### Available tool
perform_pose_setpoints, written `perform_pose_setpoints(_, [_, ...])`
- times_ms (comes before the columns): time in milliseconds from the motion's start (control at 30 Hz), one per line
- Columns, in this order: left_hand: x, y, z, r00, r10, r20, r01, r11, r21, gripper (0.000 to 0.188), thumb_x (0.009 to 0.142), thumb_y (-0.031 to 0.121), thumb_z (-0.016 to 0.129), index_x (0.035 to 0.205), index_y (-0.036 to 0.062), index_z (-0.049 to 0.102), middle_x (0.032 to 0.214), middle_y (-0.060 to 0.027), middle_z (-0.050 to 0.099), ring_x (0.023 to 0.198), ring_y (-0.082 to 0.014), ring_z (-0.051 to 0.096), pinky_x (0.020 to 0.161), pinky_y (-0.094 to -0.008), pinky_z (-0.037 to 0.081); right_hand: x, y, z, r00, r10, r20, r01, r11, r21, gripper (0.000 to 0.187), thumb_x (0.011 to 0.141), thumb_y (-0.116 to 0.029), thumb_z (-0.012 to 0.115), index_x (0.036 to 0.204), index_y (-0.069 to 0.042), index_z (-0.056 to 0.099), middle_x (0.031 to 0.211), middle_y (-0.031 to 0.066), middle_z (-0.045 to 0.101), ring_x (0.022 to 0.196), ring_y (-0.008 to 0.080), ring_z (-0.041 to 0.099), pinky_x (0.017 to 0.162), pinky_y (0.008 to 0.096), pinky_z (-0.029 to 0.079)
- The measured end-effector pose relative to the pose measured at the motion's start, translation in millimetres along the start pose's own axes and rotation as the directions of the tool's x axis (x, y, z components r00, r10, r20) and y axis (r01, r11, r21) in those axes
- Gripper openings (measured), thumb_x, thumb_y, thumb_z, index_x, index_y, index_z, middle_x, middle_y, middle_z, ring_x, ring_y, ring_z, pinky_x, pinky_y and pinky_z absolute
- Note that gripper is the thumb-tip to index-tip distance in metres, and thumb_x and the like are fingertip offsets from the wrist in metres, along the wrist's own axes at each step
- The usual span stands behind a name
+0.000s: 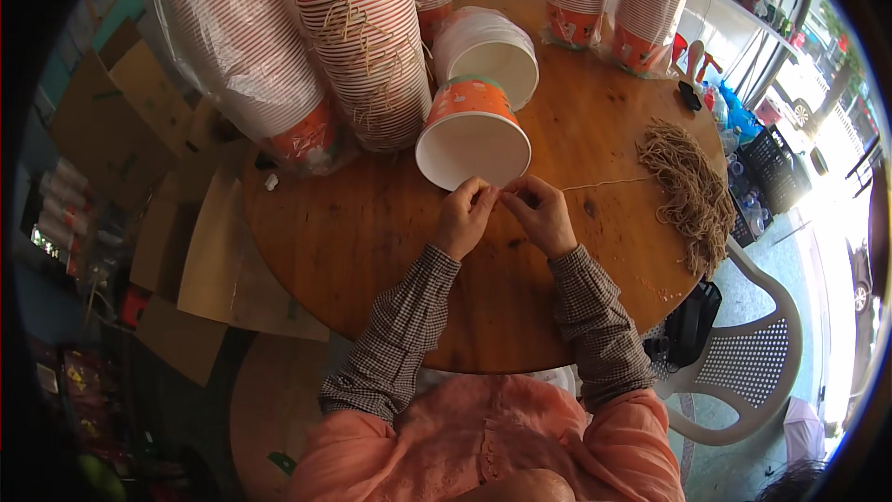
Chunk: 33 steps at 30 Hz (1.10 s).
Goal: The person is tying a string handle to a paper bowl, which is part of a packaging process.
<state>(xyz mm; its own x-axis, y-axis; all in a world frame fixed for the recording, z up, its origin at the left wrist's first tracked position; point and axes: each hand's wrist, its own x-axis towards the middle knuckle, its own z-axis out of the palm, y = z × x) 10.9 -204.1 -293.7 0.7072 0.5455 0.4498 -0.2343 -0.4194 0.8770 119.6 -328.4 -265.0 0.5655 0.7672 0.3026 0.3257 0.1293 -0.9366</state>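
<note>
An orange-and-white paper bucket (474,151) lies on its side on the round wooden table, its open mouth facing me. Just at its lower rim, the fingertips of both my hands meet. My right hand (544,216) pinches a thin strand of twine (609,185), which runs off to the right. My left hand (465,218) is closed in a pinch against the right one; what lies between its fingertips is too small to make out. At the table's right edge rests a loose heap of tan twine (688,191), where the strand leads.
Behind the bucket lies another white bucket (492,60). Tall bucket stacks (367,65) stand at the back left, one draped with twine loops; wrapped stacks (571,0) stand back right. Cardboard boxes (209,251) are left of the table (372,251), a plastic chair (743,363) right.
</note>
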Motion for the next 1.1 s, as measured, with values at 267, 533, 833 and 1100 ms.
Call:
perform_pose_setpoints(267, [-1,-3,2,0.999,-0.036,0.024,0.034,0.996,0.080,0.016,0.094,0.016,0.061,0.094,0.0002,0.058,0.082,-0.0075,0.063,0.072,-0.0141,0.061,0.062,-0.0277,0.050,1,10,-7,1.000,0.009,0.008,-0.009,1.000,0.004,0.012,0.084,-0.010,0.069,0.089,0.000,0.064,0.070,0.0015,0.062,0.064,0.0061,0.055,0.059,0.0239,0.046])
perform_pose_setpoints(533, [0,5,2,0.999,0.038,0.009,-0.039,0.980,0.197,0.008,0.090,0.004,0.062,0.095,-0.0001,0.057,0.086,-0.0091,0.063,0.077,-0.0167,0.063,0.068,-0.0289,0.051,2,6,-7,0.998,0.057,-0.001,-0.057,0.990,-0.128,0.019,0.083,-0.014,0.069,0.088,0.004,0.065,0.069,0.0066,0.063,0.063,0.0107,0.058,0.059,0.0270,0.047])
perform_pose_setpoints(833, [2,11,5,0.936,0.351,-0.004,-0.324,0.869,0.374,0.011,0.086,0.000,0.062,0.095,0.0013,0.056,0.090,-0.0134,0.059,0.083,-0.0305,0.062,0.069,-0.0369,0.051,6,13,-24,0.947,0.314,0.066,-0.319,0.898,0.302,0.017,0.088,-0.017,0.066,0.092,-0.001,0.068,0.070,-0.0011,0.059,0.055,0.0045,0.050,0.047,0.0195,0.040])
perform_pose_setpoints(1100, [7,-5,16,0.997,0.080,0.003,-0.079,0.981,0.178,0.041,0.087,0.009,0.068,0.125,0.0032,0.053,0.116,-0.0146,0.062,0.107,-0.0262,0.062,0.087,-0.0354,0.053,39,36,-56,0.892,-0.034,-0.450,0.144,0.967,0.212,0.010,0.091,-0.013,0.064,0.095,-0.004,0.065,0.140,0.0111,0.050,0.112,0.0141,0.054,0.094,0.0286,0.043])
